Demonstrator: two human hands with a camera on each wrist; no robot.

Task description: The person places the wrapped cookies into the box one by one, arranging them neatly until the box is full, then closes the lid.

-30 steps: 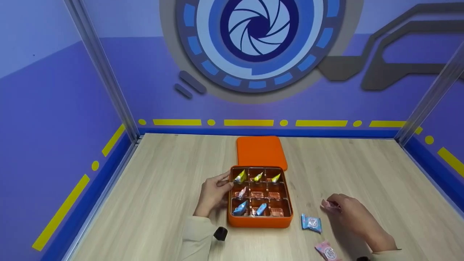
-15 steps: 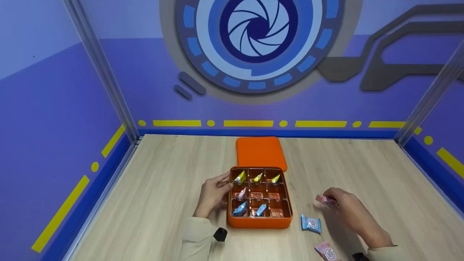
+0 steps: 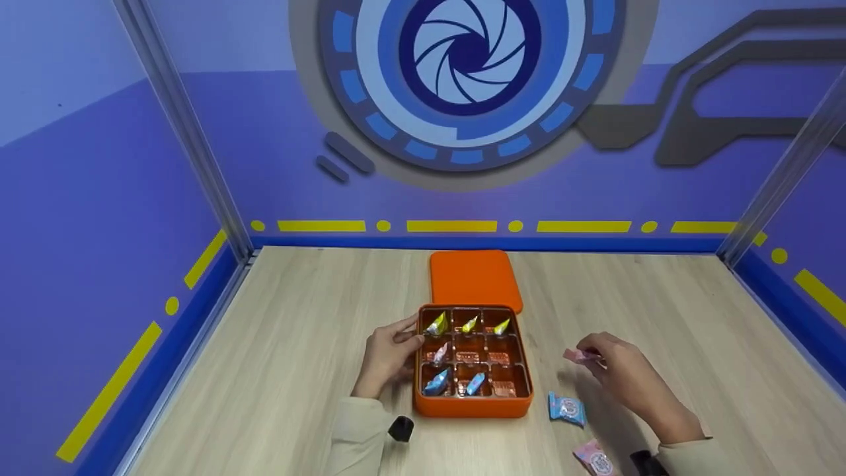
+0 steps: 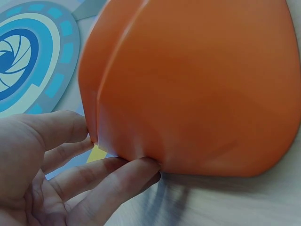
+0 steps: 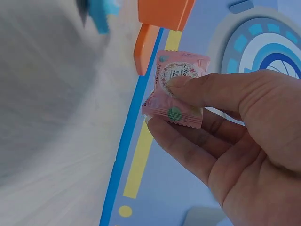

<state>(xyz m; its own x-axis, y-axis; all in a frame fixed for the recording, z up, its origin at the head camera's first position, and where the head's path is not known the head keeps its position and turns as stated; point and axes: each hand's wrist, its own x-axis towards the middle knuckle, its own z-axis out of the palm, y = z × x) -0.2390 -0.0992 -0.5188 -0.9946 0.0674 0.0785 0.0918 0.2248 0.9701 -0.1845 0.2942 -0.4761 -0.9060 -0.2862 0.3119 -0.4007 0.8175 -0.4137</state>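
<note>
The right hand (image 3: 624,373) pinches a pink packet (image 5: 164,100), thumb hiding part of its print, raised right of the orange box (image 3: 472,407). The left hand (image 3: 385,354) touches the box's side, fingers fairly straight. Beyond a blue packet (image 3: 567,409), another pink one (image 3: 593,456) meets the bottom edge, cut off.

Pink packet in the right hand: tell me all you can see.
The pink packet is a glossy, plastic-looking wrapper with crimped, zigzag ends and a pale, round label. It looks sealed and filled. The right hand pinches it, thumb partly over the label, above the table, tilted, right of the orange box.
</note>
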